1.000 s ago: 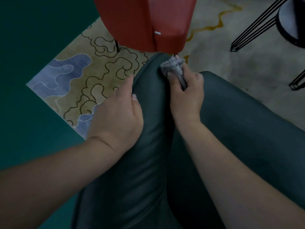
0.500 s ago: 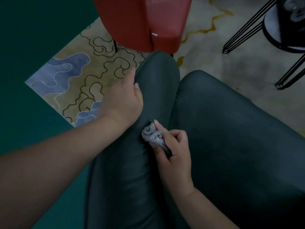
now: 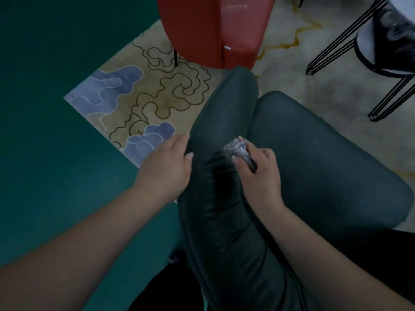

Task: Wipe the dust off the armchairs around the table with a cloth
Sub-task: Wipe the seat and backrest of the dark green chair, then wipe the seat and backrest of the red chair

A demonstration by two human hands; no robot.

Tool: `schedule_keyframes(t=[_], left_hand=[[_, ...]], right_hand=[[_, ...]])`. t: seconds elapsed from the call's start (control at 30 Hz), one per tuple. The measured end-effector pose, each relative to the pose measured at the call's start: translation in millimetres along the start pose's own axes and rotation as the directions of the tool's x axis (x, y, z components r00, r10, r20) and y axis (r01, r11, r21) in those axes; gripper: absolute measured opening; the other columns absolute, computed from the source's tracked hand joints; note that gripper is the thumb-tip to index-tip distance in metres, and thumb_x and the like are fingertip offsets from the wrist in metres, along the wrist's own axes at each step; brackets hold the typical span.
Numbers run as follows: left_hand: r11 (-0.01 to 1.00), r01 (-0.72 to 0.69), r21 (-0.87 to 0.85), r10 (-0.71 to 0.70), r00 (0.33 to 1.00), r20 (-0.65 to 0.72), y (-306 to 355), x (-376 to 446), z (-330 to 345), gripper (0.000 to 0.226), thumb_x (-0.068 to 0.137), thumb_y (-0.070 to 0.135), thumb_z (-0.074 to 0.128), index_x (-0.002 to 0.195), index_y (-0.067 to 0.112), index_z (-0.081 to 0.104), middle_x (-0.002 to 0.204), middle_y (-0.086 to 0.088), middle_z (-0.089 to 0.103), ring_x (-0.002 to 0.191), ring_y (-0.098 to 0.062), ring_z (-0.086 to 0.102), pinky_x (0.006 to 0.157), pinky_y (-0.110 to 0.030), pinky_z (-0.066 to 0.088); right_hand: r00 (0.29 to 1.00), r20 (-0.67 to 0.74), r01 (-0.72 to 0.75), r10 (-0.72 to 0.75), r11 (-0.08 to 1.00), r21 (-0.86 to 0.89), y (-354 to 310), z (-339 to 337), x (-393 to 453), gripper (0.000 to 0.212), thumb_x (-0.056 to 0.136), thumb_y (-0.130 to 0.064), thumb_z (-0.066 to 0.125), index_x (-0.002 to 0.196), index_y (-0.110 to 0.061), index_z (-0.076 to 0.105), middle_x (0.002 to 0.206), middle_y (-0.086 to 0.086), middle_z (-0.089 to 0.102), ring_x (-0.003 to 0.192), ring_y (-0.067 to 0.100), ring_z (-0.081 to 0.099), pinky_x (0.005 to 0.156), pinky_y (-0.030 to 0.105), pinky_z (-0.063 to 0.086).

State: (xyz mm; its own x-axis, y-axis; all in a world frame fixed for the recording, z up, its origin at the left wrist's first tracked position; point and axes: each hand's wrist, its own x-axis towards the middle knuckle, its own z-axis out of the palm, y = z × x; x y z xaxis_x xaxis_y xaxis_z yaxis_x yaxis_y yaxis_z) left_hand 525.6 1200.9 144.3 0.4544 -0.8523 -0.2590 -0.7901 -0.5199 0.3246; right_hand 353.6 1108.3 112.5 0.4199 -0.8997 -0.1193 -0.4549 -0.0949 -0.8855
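A dark green leather armchair [image 3: 314, 167] fills the middle and right of the view, its padded armrest [image 3: 224, 108] running up the centre. My right hand [image 3: 258, 173] grips a bunched grey cloth [image 3: 237, 147] and presses it into the crease between armrest and seat cushion. My left hand [image 3: 167, 167] rests on the armrest's outer left side, thumb on top, fingers straight along the edge. A red armchair [image 3: 213, 30] stands just beyond the green armrest's tip.
A patterned beige and blue rug [image 3: 139, 102] lies under the chairs, with teal floor [image 3: 45, 131] to the left. A round table on black wire legs [image 3: 386, 52] stands at the upper right.
My right hand pulled the cloth back from the armrest's tip along the crease, then slid it a little forward again. My left hand shifted back along the armrest's side.
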Motion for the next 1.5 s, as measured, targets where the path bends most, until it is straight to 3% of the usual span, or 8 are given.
schedule_keyframes(t=[0.3,0.63,0.73,0.87,1.07,1.2,1.4,1.5], left_hand=[[0.965,-0.062,0.253,0.051,0.997,0.051,-73,-63,-24,0.054,0.1,0.039,0.028,0.15,0.018,0.026,0.153,-0.002,0.033,0.139,-0.022,0.028,0.115,-0.04,0.02],[0.934,-0.078,0.35,0.059,0.996,0.066,-200,-96,-101,0.055,0.1,0.041,0.025,0.151,0.021,0.021,0.155,0.0,0.028,0.141,-0.022,0.022,0.116,-0.043,0.013],[0.936,-0.091,0.339,0.076,0.995,0.058,-226,-92,-119,0.054,0.1,0.041,0.025,0.15,0.02,0.021,0.156,0.0,0.025,0.143,-0.021,0.02,0.115,-0.042,0.011],[0.941,-0.12,0.316,0.108,0.993,0.055,-247,-83,-132,0.054,0.1,0.042,0.027,0.149,0.02,0.024,0.155,0.001,0.027,0.142,-0.02,0.02,0.115,-0.041,0.011],[0.934,-0.162,0.32,0.133,0.985,0.109,-255,-38,-144,0.054,0.101,0.04,0.025,0.15,0.019,0.022,0.155,-0.001,0.026,0.143,-0.022,0.018,0.115,-0.042,0.013],[0.926,-0.194,0.323,0.159,0.978,0.133,-254,16,-149,0.054,0.101,0.04,0.024,0.151,0.021,0.018,0.156,0.0,0.024,0.144,-0.021,0.016,0.116,-0.043,0.012],[0.903,-0.226,0.366,0.161,0.966,0.201,-249,111,-157,0.054,0.101,0.041,0.023,0.151,0.021,0.017,0.157,0.0,0.023,0.144,-0.021,0.015,0.116,-0.043,0.011],[0.891,-0.248,0.38,0.181,0.962,0.204,-242,151,-164,0.055,0.1,0.041,0.022,0.151,0.02,0.018,0.158,-0.002,0.021,0.145,-0.021,0.013,0.116,-0.042,0.006]], right_hand=[[0.999,0.028,0.044,-0.041,0.99,-0.137,-70,39,-33,0.024,0.094,-0.032,0.056,0.115,-0.023,0.061,0.091,-0.009,0.04,0.078,-0.009,0.046,0.067,0.001,0.033],[0.999,0.028,0.044,-0.038,0.958,-0.283,-153,137,-54,0.017,0.095,-0.037,0.053,0.097,-0.021,0.057,0.096,0.0,0.044,0.075,0.0,0.045,0.062,0.009,0.034],[1.0,0.025,0.006,0.002,0.955,-0.296,-173,163,-54,0.022,0.095,-0.038,0.052,0.104,-0.018,0.058,0.097,-0.001,0.044,0.073,0.003,0.043,0.067,0.022,0.032],[0.999,0.021,-0.024,0.031,0.953,-0.301,-193,185,-49,0.024,0.095,-0.035,0.052,0.104,-0.014,0.06,0.099,0.006,0.05,0.075,0.003,0.04,0.063,0.022,0.028],[0.996,0.031,-0.073,0.082,0.972,-0.225,-205,197,-15,0.015,0.092,-0.031,0.055,0.08,-0.022,0.053,0.086,0.008,0.055,0.078,0.014,0.047,0.063,0.03,0.032],[0.979,-0.037,-0.204,0.202,0.977,-0.07,-200,203,32,0.019,0.091,-0.032,0.056,0.091,-0.015,0.064,0.081,0.008,0.064,0.078,0.027,0.061,0.07,0.043,0.052],[0.972,-0.047,-0.234,0.232,0.97,-0.061,-190,201,125,0.01,0.09,-0.038,0.058,0.08,-0.041,0.059,0.077,-0.009,0.065,0.072,0.009,0.061,0.064,0.032,0.051],[0.973,-0.059,-0.225,0.222,0.972,-0.068,-197,197,168,0.007,0.09,-0.04,0.059,0.09,-0.046,0.056,0.077,-0.017,0.063,0.068,0.0,0.059,0.055,0.021,0.044]])
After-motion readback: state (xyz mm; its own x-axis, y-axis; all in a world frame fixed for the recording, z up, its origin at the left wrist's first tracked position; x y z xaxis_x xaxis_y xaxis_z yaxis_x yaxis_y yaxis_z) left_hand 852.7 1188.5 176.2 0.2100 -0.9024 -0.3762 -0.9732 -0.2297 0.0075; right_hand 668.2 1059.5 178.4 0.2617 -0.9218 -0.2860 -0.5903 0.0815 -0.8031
